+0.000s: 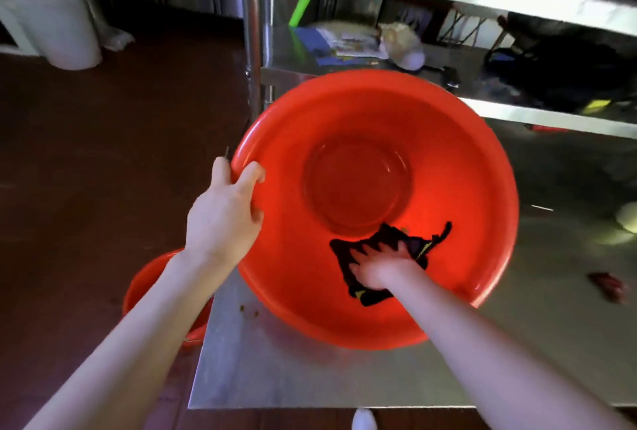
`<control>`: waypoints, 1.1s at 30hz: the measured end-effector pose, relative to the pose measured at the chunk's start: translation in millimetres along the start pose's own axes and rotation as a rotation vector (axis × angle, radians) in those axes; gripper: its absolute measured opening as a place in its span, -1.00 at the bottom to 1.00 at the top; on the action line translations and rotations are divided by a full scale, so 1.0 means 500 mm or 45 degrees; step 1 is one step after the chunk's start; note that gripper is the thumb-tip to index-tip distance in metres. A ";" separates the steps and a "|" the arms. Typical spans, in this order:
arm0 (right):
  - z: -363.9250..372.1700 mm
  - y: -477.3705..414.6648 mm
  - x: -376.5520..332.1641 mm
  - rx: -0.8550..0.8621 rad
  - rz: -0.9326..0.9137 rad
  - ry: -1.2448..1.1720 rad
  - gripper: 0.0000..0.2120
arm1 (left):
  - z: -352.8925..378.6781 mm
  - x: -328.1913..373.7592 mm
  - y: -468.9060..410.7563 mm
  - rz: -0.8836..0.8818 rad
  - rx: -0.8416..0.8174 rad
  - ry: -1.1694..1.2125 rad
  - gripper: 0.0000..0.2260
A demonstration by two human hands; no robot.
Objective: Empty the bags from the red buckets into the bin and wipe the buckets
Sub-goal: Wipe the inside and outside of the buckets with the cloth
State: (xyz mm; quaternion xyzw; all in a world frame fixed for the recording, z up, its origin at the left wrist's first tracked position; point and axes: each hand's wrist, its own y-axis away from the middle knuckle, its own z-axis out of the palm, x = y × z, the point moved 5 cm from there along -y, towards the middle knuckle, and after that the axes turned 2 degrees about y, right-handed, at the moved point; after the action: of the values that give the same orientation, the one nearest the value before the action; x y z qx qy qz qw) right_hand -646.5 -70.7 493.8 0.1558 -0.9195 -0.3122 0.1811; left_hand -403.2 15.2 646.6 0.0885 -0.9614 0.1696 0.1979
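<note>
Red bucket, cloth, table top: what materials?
Red bucket: glossy moulded plastic by the look; smooth wall with soft highlights. Cloth: dark soft fabric, rumpled under the right hand. Table: likely brushed stainless steel; grey, dully reflective sheet with a sharp edge.

Steel counter (310, 378), large red bucket (465, 188) on it overhanging the left edge, small red scrap (606, 286) at right, second red bucket (148, 278) on dark floor (86, 171) alongside

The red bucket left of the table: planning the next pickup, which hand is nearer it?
Left. The left hand grips the left rim of the large red basin, close by the bucket; the right hand presses a dark cloth inside the basin, farther right.
</note>
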 end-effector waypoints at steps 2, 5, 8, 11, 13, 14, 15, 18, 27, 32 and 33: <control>0.017 0.000 -0.063 -0.083 -0.085 -0.269 -0.46 | -0.026 0.027 -0.006 0.087 0.038 -0.100 -0.67; 0.029 0.000 -0.148 -0.068 -0.196 -0.613 -0.46 | -0.048 0.069 -0.006 0.229 0.050 -0.219 -0.69; 0.024 0.004 -0.157 0.039 -0.238 -0.692 -0.49 | -0.053 0.083 -0.016 0.272 0.027 -0.250 -0.69; -0.004 0.014 -0.119 0.223 -0.218 -0.725 -0.55 | -0.055 0.065 -0.039 0.172 0.014 -0.214 -0.70; -0.027 0.013 -0.100 0.203 -0.181 -0.702 -0.59 | -0.054 0.047 -0.048 0.088 0.022 -0.195 -0.70; -0.033 0.010 -0.095 0.164 -0.145 -0.676 -0.60 | -0.051 0.040 -0.050 0.068 0.029 -0.186 -0.70; -0.038 0.004 -0.092 0.143 -0.101 -0.652 -0.61 | -0.049 0.033 -0.050 0.064 0.037 -0.176 -0.70; -0.034 -0.016 -0.095 0.146 0.000 -0.613 -0.62 | -0.044 0.019 -0.040 0.093 0.041 -0.154 -0.71; -0.150 -0.104 -0.012 0.620 -0.009 -1.409 -0.67 | -0.037 0.026 -0.069 0.038 0.043 -0.116 -0.67; -0.293 -0.072 0.045 1.232 -0.054 -1.713 -0.71 | -0.029 0.028 -0.129 -0.062 0.104 -0.150 -0.58; -0.319 -0.062 0.048 1.340 -0.108 -1.663 -0.72 | -0.029 0.029 -0.141 -0.082 0.106 -0.162 -0.56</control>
State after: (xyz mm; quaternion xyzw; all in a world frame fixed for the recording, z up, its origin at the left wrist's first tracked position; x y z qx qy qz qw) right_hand -594.0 -186.2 597.9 0.0424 -0.8585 0.1236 -0.4959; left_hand -394.6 -46.6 685.8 0.1383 -0.9607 0.1970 0.1382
